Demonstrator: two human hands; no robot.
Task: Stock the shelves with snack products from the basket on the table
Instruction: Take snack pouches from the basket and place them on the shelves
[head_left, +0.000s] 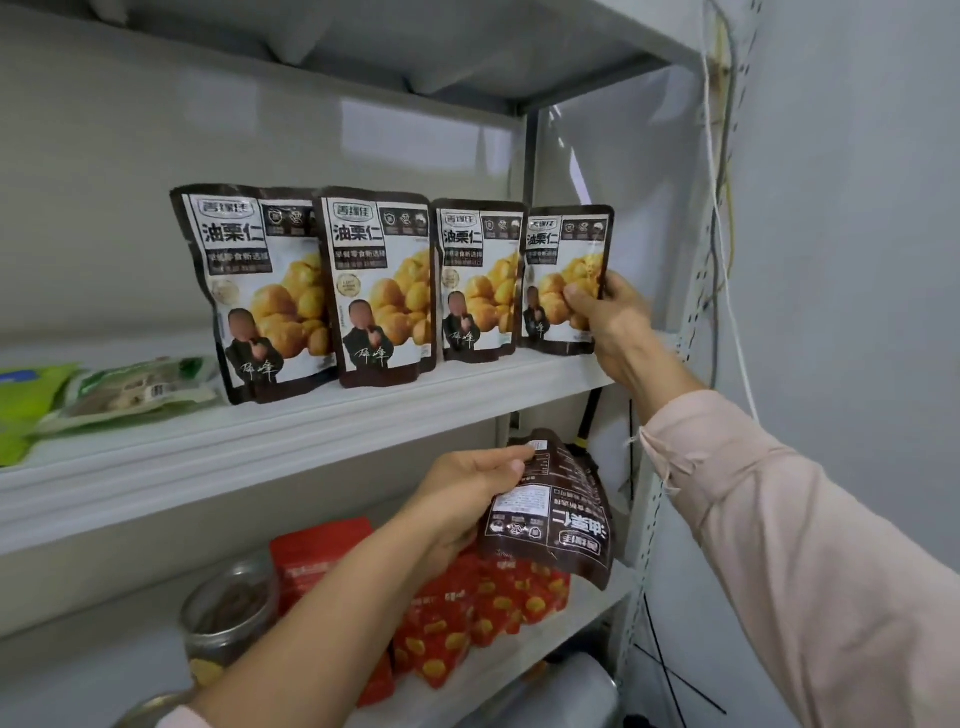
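Observation:
Several brown-and-white chestnut snack pouches stand upright in a row on the white middle shelf (270, 436). My right hand (608, 317) grips the right edge of the rightmost pouch (563, 260), thumb on its front. Below the shelf edge my left hand (467, 493) holds more of the same brown pouches (561, 514), upside down with their backs towards me. The basket and table are out of view.
Green snack bags (78, 395) lie flat at the shelf's left end. On the lower shelf are red snack packets (467, 618) and a glass jar (228, 613). Cables (722, 208) hang along the perforated upright at the right, next to the wall.

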